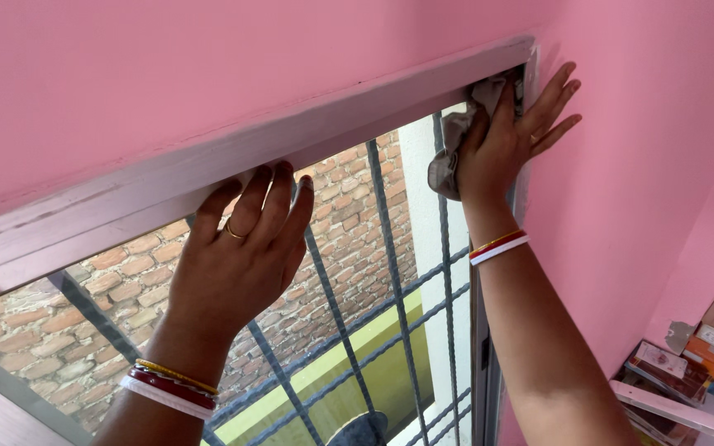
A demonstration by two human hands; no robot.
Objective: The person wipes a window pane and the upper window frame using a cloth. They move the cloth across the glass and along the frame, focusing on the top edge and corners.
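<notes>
One pink plastered wall (208,66) fills the upper part of the view and turns a corner at the right; one grey painted window frame (349,124) runs across it on a slant, its top rail meeting the right upright in the upper right corner; one dark metal window grille (378,215) stands behind the frame, with four upright bars showing between the arms and crossbars lower down; one red brick wall (349,215) lies beyond the bars, well apart from the frame.

Two bare hands reach up to the top rail; the left hand (237,256) lies flat against the rail's underside edge, fingers pressed together and bent lightly over the edge, one gold ring on it and a stack of red, white and gold bangles at the wrist; the right hand (506,140) presses one crumpled grey cloth (456,140) into the frame's upper right corner, fingers spread and stretched up onto the pink wall, the thumb side hidden by the cloth; the cloth hangs partly down over the bars.

Open room lies between the two arms, where the grille is bare; a heap of small cardboard boxes (696,363) sits at the lower right, well apart from both hands.
</notes>
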